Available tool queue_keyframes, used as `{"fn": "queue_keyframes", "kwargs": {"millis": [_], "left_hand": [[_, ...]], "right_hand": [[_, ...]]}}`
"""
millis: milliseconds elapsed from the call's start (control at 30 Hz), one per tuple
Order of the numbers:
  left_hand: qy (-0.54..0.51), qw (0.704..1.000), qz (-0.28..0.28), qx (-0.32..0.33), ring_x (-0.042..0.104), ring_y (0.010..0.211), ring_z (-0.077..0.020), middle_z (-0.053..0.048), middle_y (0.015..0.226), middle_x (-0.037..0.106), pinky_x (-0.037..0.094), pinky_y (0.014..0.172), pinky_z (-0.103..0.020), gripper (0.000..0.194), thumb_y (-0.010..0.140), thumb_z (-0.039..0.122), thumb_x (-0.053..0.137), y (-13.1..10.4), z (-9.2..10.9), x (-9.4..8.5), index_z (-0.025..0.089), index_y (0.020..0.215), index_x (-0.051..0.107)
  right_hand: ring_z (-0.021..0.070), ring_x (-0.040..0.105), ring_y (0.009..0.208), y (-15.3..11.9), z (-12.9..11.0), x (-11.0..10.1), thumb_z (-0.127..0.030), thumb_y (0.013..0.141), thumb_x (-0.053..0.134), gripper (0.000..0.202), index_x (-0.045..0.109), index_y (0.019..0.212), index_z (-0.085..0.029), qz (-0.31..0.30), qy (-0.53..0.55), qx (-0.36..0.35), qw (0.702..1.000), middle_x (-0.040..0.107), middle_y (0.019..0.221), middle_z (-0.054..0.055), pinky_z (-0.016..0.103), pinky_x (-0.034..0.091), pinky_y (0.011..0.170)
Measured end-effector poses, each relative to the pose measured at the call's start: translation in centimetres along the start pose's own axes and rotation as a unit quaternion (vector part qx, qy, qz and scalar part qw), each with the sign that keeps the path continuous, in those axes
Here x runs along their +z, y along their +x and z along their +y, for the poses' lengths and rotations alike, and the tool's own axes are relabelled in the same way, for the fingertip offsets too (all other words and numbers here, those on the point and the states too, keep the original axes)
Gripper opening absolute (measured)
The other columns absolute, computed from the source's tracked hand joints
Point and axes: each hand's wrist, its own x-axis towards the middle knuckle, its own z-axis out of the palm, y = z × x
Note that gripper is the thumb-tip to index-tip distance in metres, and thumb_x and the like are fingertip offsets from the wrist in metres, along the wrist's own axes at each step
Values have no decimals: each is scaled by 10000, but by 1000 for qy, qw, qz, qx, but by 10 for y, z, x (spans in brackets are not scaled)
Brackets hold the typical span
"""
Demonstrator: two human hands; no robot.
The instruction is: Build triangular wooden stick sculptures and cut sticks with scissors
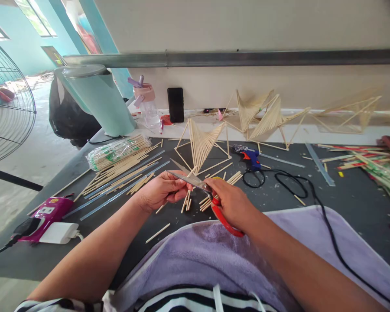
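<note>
My right hand (230,199) grips a pair of red-handled scissors (225,221), its blades parted and pointing up to the left. Between the blades lies a thin wooden stick (192,172), pinched in the fingers of my left hand (165,190). Short cut sticks (187,203) lie on the dark table just under my hands, and another bundle of short sticks (222,190) is partly covered by my right hand. Right behind the blades stands a twisted fan-shaped stick model (203,145) on a stick frame.
A blue glue gun (251,158) trails a black cable (307,182) to the right. Long sticks (117,171) and clear glue sticks (126,190) lie left, near a purple power strip (48,216). More stick models (266,115), a phone (176,105) and a bottle (147,106) stand along the wall.
</note>
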Motion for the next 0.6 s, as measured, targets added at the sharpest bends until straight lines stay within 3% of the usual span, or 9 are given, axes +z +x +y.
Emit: {"fn": "queue_keyframes", "kwargs": {"millis": [300,433,600], "left_hand": [[43,996,77,25,278,403,-38,34,461,429,140,400,-179,263,789,386,656,3,-5,2,127,747,659],[55,991,113,40,309,424,-42,26,480,448,151,399,-172,253,760,381,686,5,-8,3,131,719,670],[66,990,116,40,311,433,-39,24,505,457,157,395,-170,255,765,385,684,7,-12,0,132,734,676]], "right_hand": [[199,578,963,-1,-1,2,-95,734,497,451,510,1167,-221,0,21,24,999,620,1102,62,301,432,787],[177,573,877,0,-1,1,-92,730,487,396,528,1103,-220,2,37,30,999,625,1038,49,279,415,737],[148,528,736,0,-1,1,-100,713,493,320,543,1008,-214,3,50,35,998,610,886,22,249,370,651]]}}
